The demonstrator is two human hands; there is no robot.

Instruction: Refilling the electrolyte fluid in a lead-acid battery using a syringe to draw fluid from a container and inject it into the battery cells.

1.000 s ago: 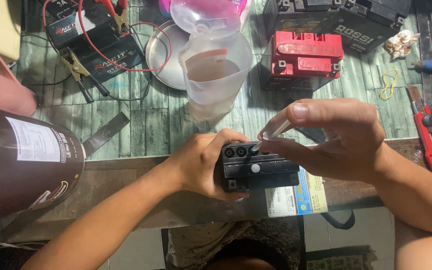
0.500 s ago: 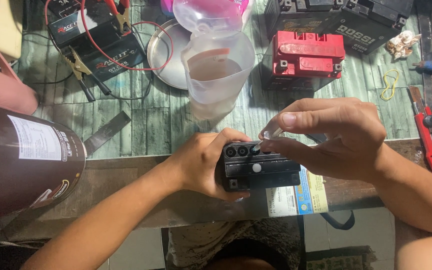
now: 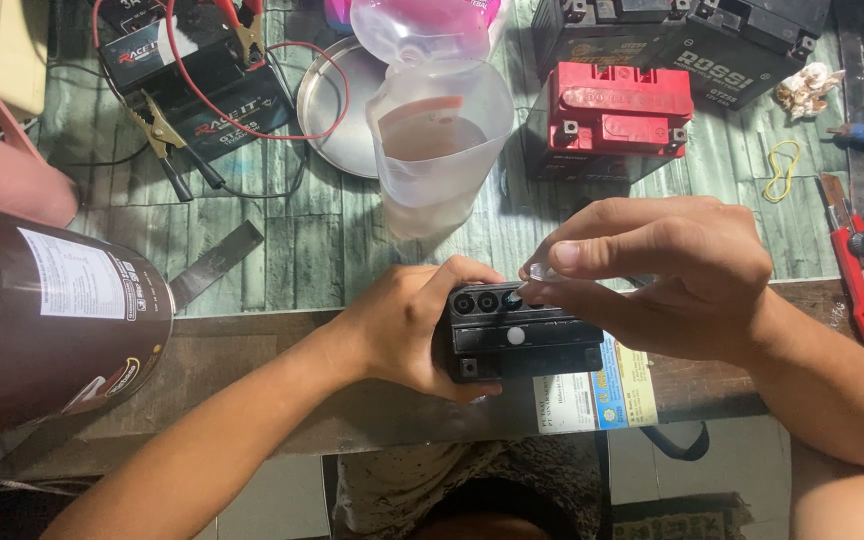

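I count five batteries: one black (image 3: 517,335) in my hands, one red (image 3: 617,120), three more black (image 3: 202,95) (image 3: 592,30) (image 3: 752,40). One jug (image 3: 437,150), one pan (image 3: 342,110), two clamps (image 3: 167,135) (image 3: 242,25).

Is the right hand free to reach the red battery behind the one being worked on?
Probably yes: the red battery lies just beyond the right hand with bare table between, but its fingertips pinch a small clear piece over the black battery.

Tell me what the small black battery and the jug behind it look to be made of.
Small black battery: apparently hard moulded plastic, matte black, with crisp ridges and round filler holes. Jug: likely translucent plastic, cloudy and slightly glossy, since the liquid inside shows through its wall.
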